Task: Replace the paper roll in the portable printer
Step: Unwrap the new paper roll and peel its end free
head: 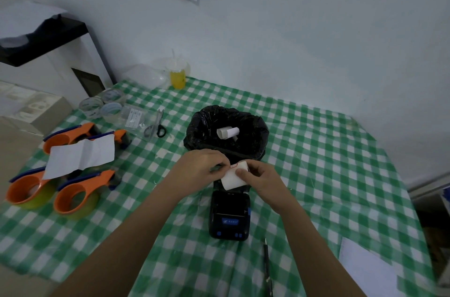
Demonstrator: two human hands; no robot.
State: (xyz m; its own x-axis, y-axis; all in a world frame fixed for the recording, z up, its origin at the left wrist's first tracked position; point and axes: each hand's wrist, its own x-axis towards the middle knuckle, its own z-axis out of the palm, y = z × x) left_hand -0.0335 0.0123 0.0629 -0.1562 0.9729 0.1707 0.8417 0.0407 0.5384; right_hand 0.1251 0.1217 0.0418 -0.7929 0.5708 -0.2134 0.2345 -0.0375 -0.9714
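A black portable printer (229,217) with blue buttons lies on the green checked tablecloth, its lid open at the far end. Just above its open end I hold a white paper roll (232,178). My right hand (261,181) grips the roll from the right. My left hand (202,166) pinches the roll's loose edge, where a small red-edged sticker shows. Behind the roll stands a bin lined with a black bag (207,124), and an old white roll core (227,132) lies inside it.
Several orange tape dispensers (78,195) and a white sheet (80,156) lie at the left. Scissors (158,125), clear tape rolls (102,104) and a yellow drink cup (177,75) sit further back. A pen (267,265) and white paper (365,270) are near right.
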